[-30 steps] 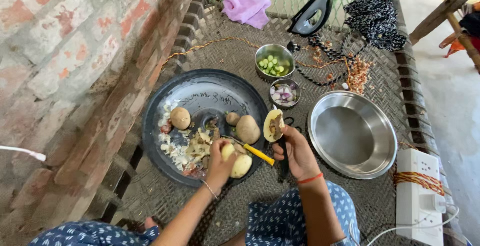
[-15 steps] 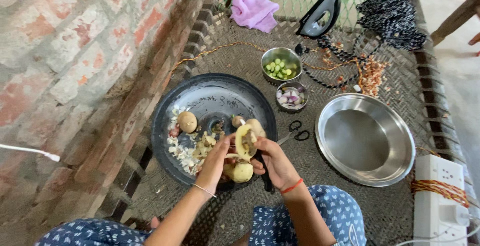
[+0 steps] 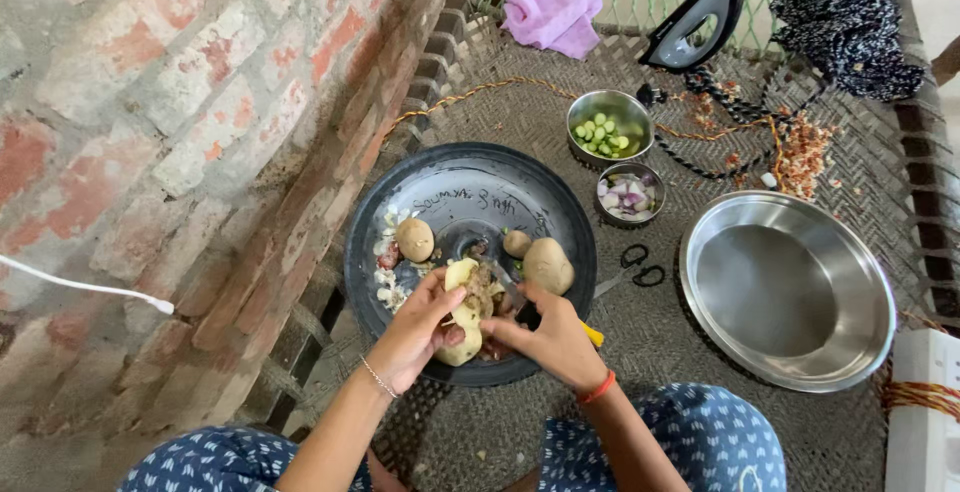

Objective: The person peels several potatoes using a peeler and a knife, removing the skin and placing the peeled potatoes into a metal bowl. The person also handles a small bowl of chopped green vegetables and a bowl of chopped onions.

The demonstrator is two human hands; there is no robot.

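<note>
Woven cot webbing fills the head view, seen from above, with a brick wall [image 3: 150, 132] on the left. A black round tray [image 3: 560, 212] lies on the cot, and both hands meet over its near edge. The left hand [image 3: 415, 327] cups a pale cut potato [image 3: 462, 297] with a dark bad patch showing on its cut face; its fingers are curled around the potato from below. The right hand [image 3: 550, 337] is closed on a knife [image 3: 520, 307] with a yellow handle, the blade pointing at that patch. By the look of it, the work is partway: a heap of peelings [image 3: 390, 272] lies on the tray, while three potatoes [image 3: 548, 264] there remain whole and unpeeled. Beyond the tray stand a small steel bowl of green pieces [image 3: 607, 130] and a smaller bowl of chopped onion [image 3: 627, 192]. A wide steel pan [image 3: 790, 292] to the right holds nothing. Black scissors [image 3: 640, 270] lie between tray and pan. Both forearms reach forward from blue patterned knees.
</note>
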